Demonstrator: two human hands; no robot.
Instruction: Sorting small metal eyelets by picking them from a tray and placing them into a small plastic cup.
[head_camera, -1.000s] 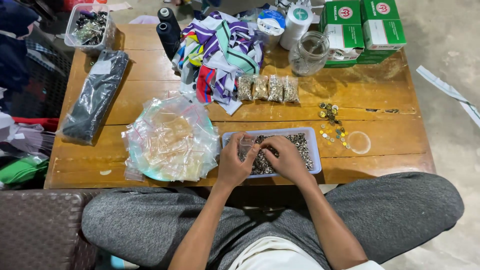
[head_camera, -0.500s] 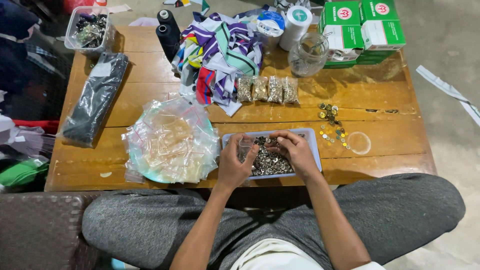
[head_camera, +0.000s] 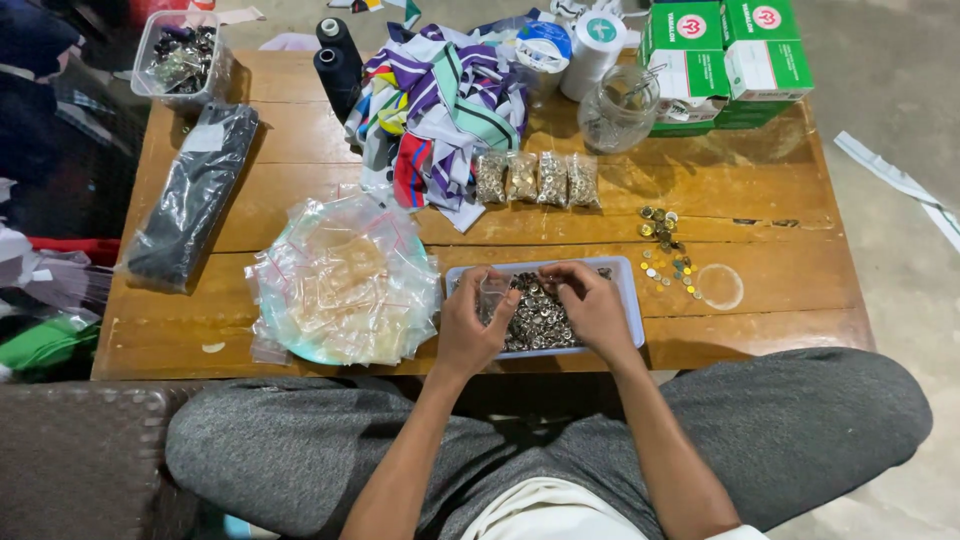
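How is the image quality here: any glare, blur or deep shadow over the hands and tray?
Head view: even, dim light; left hand and right hand sharp over the tray; mild sheen on the plastic bags; left edge falls into dark shadow; slight wide-angle bowing of the table.

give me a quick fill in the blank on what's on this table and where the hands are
1. Both hands, the left hand and the right hand, are over a shallow tray full of small metal ____.
2. The row of filled little bags counts ____ bags.
3. The two thread cones at the back of the wooden table are ____ in colour.
4. The pile of empty clear bags lies to the ____ of the tray.

Missing words: buttons; four; black; left
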